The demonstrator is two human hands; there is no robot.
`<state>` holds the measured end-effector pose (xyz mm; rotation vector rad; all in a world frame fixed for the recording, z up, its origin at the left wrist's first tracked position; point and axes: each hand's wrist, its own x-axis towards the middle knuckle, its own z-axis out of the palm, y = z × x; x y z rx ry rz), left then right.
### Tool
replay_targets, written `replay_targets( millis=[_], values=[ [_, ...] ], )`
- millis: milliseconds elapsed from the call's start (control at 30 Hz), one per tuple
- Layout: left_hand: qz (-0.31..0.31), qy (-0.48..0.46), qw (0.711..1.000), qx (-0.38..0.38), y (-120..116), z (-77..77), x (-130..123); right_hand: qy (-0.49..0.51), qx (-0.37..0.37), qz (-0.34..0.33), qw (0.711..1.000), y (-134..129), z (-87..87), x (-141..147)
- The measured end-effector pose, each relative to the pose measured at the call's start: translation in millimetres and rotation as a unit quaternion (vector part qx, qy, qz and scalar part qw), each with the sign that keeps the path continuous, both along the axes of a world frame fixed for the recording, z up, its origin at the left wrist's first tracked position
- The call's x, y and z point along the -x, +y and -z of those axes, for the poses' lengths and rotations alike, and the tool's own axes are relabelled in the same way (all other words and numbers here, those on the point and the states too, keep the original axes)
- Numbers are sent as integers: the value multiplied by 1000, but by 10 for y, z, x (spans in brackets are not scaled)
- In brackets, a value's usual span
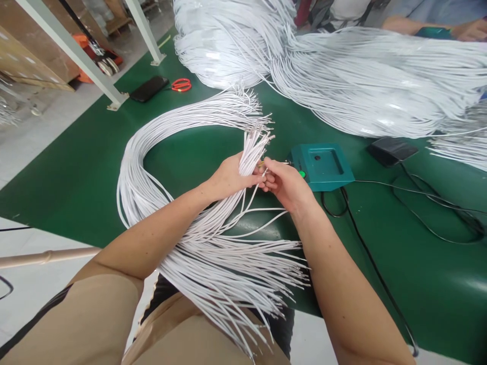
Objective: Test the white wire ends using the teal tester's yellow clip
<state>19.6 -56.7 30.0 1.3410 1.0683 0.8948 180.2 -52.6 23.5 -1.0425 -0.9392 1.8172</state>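
Just left of the teal box [331, 183], in the head view, the left hand [228, 177] is closed around a bundle of white wires [251, 152], ends upward. The right hand [287, 185], between that bundle and the box, has its fingers bent in at the wire ends; whether they pinch one cannot be told. For good handling, I'd hold the bundle loosely enough to part single wires, keeping the tips level and facing the box. Nearer the wearer than the box, loose wires spill past the table edge, so a sleeve or lap could drag them. The widest stretch for moving seems to be the tabletop [399, 284] right of the box, though black cables [371, 261] cross it; behind the box, a large wire heap [361, 86] limits reach.
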Motion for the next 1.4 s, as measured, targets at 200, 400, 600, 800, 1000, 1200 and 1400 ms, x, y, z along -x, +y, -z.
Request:
replay_targets(
  millis=[200,400,600,800,1000,1200,1400],
  values=[
    [-22,-35,999,24,-2,12,9,41,20,-33,998,3,1,-32],
    [-40,-32,999,18,24,14,29,6,-7,5,1000,-17,-29,-22],
    [-21,-55,997,50,65,8,68,-218,-161,79,959,-59,-25,40],
    [24,-105,986,131,128,-2,115,-550,-445,96,700,-105,72,56],
    [15,-89,985,144,206,55,137,-653,-530,17,540,-45,54,-35],
    [-15,-53,992,111,284,190,151,-712,-475,-30,516,217,11,-192],
    [-47,-29,995,89,318,274,142,-721,-424,-112,537,319,-97,-167]
  ],
)
